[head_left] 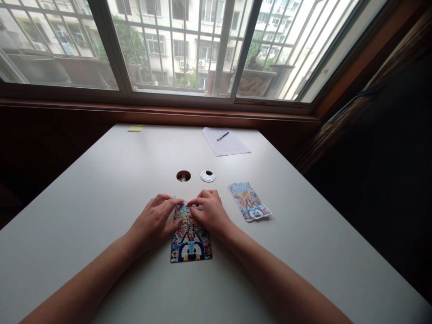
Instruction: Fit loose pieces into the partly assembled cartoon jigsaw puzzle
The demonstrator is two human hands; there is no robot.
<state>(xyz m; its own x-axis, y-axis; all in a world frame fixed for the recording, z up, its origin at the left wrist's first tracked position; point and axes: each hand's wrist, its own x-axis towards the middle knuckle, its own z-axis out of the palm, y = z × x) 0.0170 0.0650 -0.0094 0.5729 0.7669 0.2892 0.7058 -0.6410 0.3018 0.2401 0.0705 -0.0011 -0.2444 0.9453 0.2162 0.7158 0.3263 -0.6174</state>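
A small jigsaw puzzle (191, 240) lies flat on the white table in front of me. It shows a blue cartoon dog's face at the bottom and a dense crowd of small colourful figures above. My left hand (158, 218) rests along its upper left side, index finger stretched to the top edge and thumb apart on the left edge. From the right, my right hand (211, 213) covers the upper right corner. Its index fingertip and thumb are close together at the top of the puzzle; whatever lies between them is hidden. Both index fingertips nearly meet there.
Right of the puzzle lies a picture sheet (250, 201) with a matching dog design. Beyond are a round hole (183, 176) in the tabletop, a round cover (207, 176), paper (225, 143) with a pen (222, 136), and a yellow note (135, 128). A barred window (178, 49) stands behind.
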